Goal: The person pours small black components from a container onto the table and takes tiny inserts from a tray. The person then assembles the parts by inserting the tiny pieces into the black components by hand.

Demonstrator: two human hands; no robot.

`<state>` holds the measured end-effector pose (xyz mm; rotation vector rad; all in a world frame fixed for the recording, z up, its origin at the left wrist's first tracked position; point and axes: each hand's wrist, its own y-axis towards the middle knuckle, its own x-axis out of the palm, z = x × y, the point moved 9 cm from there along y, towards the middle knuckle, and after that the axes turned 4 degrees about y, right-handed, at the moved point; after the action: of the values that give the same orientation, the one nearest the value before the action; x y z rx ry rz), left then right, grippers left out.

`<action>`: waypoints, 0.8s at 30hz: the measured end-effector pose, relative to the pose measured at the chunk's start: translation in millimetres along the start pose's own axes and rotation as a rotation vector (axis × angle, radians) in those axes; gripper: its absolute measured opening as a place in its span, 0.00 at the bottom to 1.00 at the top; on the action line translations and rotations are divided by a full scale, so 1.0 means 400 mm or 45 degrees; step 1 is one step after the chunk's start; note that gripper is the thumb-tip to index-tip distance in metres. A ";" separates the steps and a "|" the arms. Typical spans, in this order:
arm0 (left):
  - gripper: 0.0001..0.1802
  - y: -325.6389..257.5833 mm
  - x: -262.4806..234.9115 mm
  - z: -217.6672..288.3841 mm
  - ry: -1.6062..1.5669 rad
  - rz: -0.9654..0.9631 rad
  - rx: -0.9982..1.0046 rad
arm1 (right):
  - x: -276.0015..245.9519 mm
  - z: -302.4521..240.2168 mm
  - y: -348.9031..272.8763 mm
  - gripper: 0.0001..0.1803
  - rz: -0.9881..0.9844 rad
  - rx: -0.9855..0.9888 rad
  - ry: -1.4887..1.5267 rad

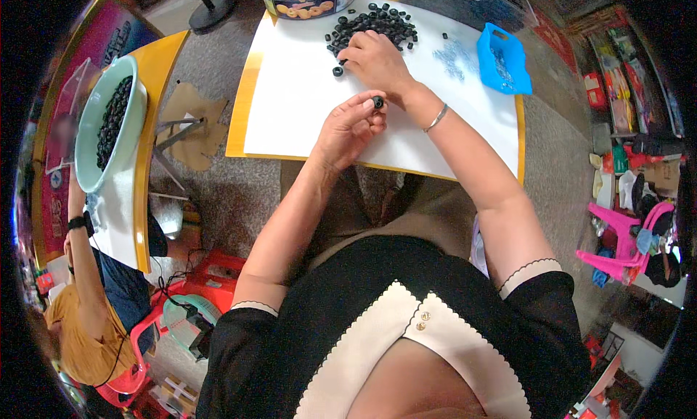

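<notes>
Near the table's front edge my left hand [350, 127] is closed around a small round black plastic piece [377, 102] with a hole in its end, pinched between thumb and fingers. Farther forward, my right hand [379, 62] reaches over the near edge of a pile of small black pieces [381, 23]. Its fingers are bent and drawn together; the tips are partly hidden, so what they grip is unclear. One loose black piece [337, 71] lies on the white tabletop [279, 92] just beside those fingertips.
Behind the pile stands a round tin [308, 4]. At the right are scattered small clear pieces [454, 59] and a blue plastic tray [517, 74] holding more. On a side table at left, a pale green basin [138, 103] holds black pieces; another person's arm [86, 274] is beside it.
</notes>
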<state>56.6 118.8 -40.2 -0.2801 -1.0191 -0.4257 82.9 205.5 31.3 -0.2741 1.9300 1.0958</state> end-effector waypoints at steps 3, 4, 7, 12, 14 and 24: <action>0.14 0.001 -0.001 0.001 0.021 0.011 0.008 | -0.001 -0.011 -0.002 0.04 -0.051 -0.097 -0.124; 0.14 0.002 0.001 0.000 0.021 0.010 0.007 | -0.002 -0.015 -0.006 0.04 -0.047 -0.146 -0.153; 0.14 0.003 -0.005 0.002 -0.004 0.046 0.012 | -0.011 -0.014 -0.021 0.04 -0.010 -0.184 -0.187; 0.13 0.004 -0.003 0.005 -0.020 0.040 0.037 | -0.022 -0.014 -0.034 0.03 0.070 -0.179 -0.141; 0.13 0.005 -0.002 0.005 -0.012 0.034 0.039 | -0.022 -0.018 -0.027 0.03 0.085 -0.175 -0.090; 0.14 0.003 -0.006 -0.001 -0.011 0.028 0.063 | -0.094 0.016 -0.063 0.07 0.096 0.234 0.311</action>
<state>56.5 120.1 -42.6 -0.2491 -1.0328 -0.3791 123.2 187.6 44.2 -0.2438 2.2591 0.9604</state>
